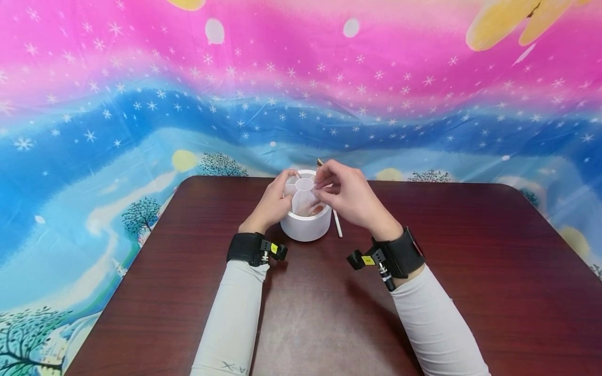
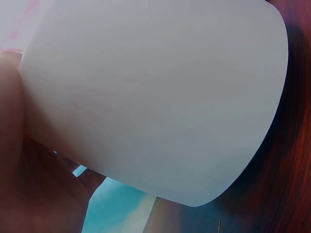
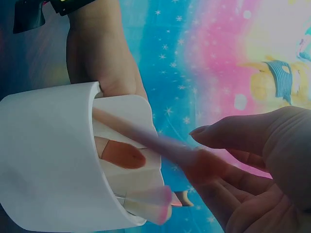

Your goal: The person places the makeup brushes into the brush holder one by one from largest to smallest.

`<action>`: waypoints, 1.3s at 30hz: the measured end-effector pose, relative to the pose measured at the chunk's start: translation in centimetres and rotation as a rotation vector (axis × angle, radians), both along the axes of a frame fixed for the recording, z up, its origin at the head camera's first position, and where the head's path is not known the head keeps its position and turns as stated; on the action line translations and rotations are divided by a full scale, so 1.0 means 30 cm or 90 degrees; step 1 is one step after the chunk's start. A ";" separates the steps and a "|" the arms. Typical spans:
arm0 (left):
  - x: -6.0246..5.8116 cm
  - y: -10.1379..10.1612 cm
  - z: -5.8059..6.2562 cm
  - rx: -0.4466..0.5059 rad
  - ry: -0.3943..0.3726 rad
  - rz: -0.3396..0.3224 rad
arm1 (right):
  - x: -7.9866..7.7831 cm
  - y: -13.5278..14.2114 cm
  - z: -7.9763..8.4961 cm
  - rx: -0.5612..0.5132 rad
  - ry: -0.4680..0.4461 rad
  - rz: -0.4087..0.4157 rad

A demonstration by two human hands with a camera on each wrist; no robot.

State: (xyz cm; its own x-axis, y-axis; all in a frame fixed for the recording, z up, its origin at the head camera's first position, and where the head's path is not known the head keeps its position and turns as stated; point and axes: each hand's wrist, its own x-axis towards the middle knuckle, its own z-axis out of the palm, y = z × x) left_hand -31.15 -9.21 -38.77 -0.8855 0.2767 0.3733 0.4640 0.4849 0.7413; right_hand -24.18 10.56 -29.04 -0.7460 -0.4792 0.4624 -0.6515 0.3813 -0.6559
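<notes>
A white round brush holder (image 1: 304, 228) with an inner divider stands on the table. My left hand (image 1: 273, 201) grips it on the left side, thumb at the rim; in the left wrist view its white wall (image 2: 165, 97) fills most of the picture. My right hand (image 1: 350, 196) is over the holder's right side, thumb and fingers drawn together. Between them, in the right wrist view, is the head of a blurred makeup brush (image 3: 167, 148), its handle slanting into the holder. Another brush with an orange-brown head (image 3: 124, 154) and a pink-and-white one (image 3: 148, 201) stand inside.
A thin white stick (image 1: 337, 224) lies on the table just right of the holder. A dark-tipped brush end (image 3: 183, 198) shows beyond the rim. The dark red wooden table (image 1: 470, 271) ends at a colourful printed cloth (image 1: 301, 78) hanging behind.
</notes>
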 end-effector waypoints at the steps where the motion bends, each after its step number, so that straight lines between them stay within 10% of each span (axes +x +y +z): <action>1: 0.000 0.000 0.000 0.000 0.004 0.001 | 0.008 -0.002 0.008 -0.004 -0.003 0.004; 21: 0.003 -0.001 0.008 -0.014 -0.022 0.013 | -0.082 0.105 -0.018 0.030 -0.009 -0.087; 39: 0.006 0.001 0.004 -0.014 -0.031 0.010 | -0.171 0.175 -0.121 0.202 -0.079 -0.201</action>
